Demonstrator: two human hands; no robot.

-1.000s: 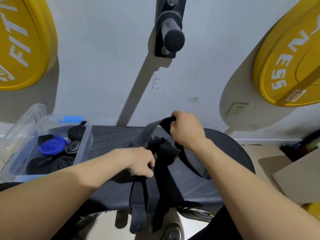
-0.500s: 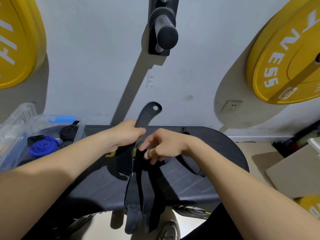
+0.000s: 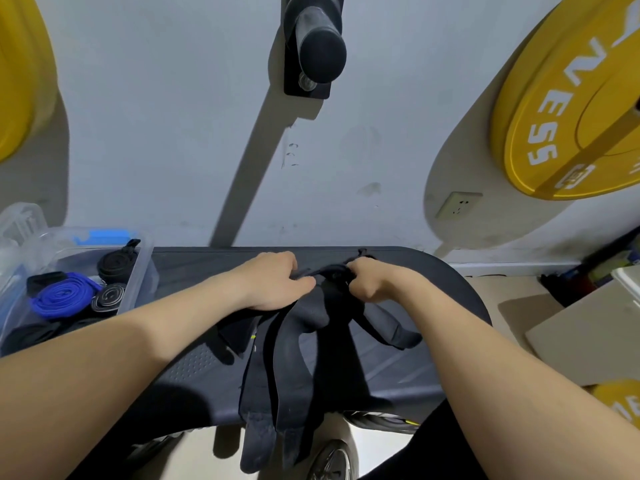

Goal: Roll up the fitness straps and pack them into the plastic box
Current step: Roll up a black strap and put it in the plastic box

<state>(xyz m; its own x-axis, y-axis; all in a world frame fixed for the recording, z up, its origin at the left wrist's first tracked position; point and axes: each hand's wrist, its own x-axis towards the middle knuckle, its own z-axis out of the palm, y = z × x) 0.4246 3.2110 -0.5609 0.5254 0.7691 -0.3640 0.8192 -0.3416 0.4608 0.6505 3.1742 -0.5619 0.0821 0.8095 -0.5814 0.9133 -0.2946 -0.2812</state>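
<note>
Starting the roll tight matters most here. The long black fabric fitness straps (image 3: 298, 358) lie bundled across the dark grey desk (image 3: 433, 306), their tails hanging off its near edge. Further on, the left hand (image 3: 273, 285) and right hand (image 3: 372, 282), close together, both pinch a strap's far end. Fold that end small, keep the edges aligned and let the tails feed untangled. The clear plastic box (image 3: 138, 271), holding rolled straps, stands far left.
</note>
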